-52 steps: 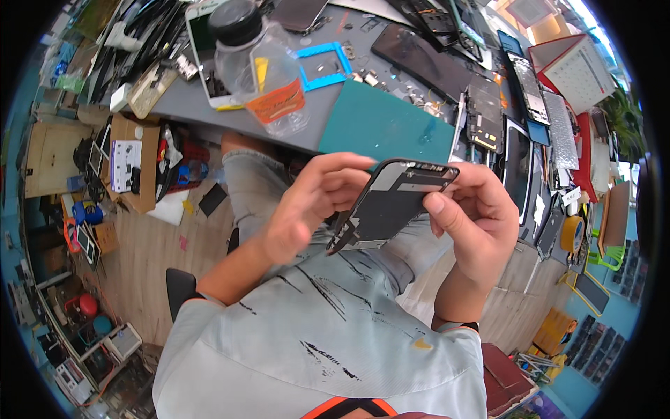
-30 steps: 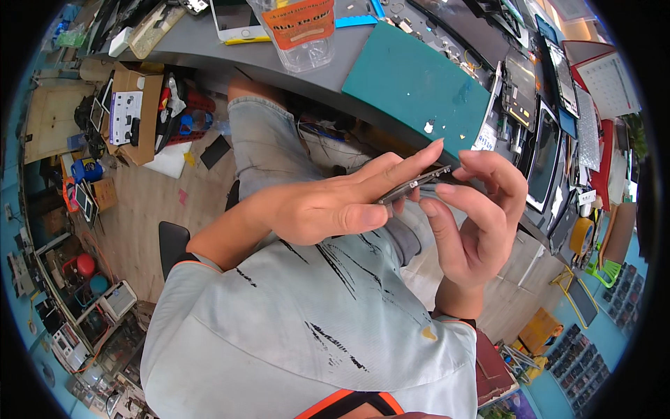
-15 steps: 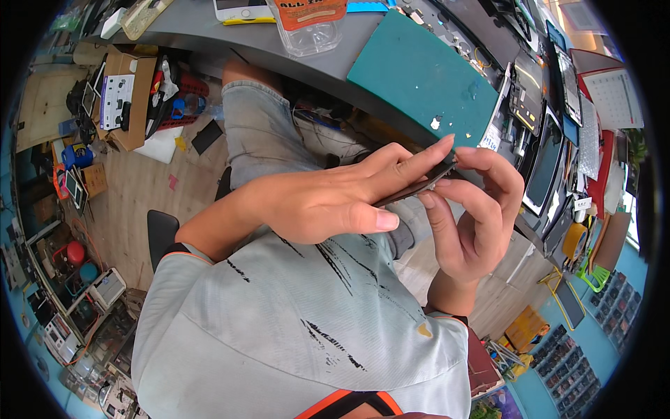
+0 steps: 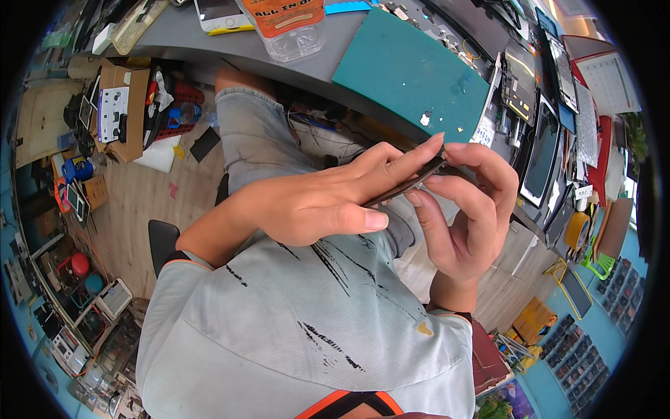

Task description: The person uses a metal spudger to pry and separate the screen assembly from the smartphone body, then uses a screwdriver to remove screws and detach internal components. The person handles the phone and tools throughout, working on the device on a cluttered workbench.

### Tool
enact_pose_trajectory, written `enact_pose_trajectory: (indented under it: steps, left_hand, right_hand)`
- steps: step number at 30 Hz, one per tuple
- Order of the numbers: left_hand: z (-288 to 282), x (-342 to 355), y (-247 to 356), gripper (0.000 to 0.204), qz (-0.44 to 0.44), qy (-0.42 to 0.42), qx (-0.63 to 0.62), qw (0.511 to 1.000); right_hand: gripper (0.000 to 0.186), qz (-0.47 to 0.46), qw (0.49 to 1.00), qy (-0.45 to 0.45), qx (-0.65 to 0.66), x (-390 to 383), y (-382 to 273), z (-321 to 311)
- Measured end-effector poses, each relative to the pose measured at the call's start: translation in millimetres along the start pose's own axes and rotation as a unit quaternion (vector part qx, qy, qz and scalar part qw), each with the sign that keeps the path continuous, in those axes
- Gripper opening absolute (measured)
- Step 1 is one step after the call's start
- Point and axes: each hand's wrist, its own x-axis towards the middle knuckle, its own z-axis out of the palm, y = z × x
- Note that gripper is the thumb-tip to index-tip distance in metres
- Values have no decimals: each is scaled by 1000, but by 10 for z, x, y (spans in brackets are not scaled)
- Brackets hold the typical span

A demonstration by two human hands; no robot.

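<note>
Left hand point(image 4: 328, 199) is lying back-up, fingers nearly straight and pressed together, thumb stretched out on the near side; it is holding a thin dark phone panel point(image 4: 407, 187). Panel is showing almost edge-on, tilted, w/ its upper end pointing twd the right hand point(image 4: 478, 216); its broad faces are mostly hidden. Contact btwn left thumb and panel — cannot tell.

Right hand is curling inward, part-closed, index and thumb tips sitting close together at the panel's near side, another fingertip at its upper end. Whether these are pinching the edge or only touching it cannot be told.

Both hands are staying clear of the bench point(image 4: 178, 35), above the lap, just short of a green mat point(image 4: 412, 77). Mat is carrying small light specks nr its front corner. Left of it, a clear plastic bottle point(image 4: 293, 47) w/ orange label is standing nr the bench edge, a white phone point(image 4: 222, 14) lying beside it. Right of mat: dark phone parts point(image 4: 520, 84), bubble wrap point(image 4: 585, 119) and a yellow tape roll point(image 4: 576, 228) are crowding the bench. Below, an open cardboard box point(image 4: 139, 115) is standing on the wood-look floor point(image 4: 129, 223).
</note>
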Motion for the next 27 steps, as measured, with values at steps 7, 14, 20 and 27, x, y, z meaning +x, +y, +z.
enact_pose_trajectory:
  steps: [7,14,20,27]
  left_hand:
    - [11,-13,-67,89,48,9,29,998]
    - [27,-16,-108,88,64,7,28,998]
    - [-32,-29,-37,96,-3,-20,14,1000]
    - [-44,-14,-175,91,42,-24,-11,999]
  right_hand:
    - [41,-7,1000,-12,0,44,-30,2]
    - [47,0,999,-33,41,139,-50,3]
    - [45,7,996,-52,66,156,-15,-21]
    - [39,36,993,-77,82,201,-60,-71]
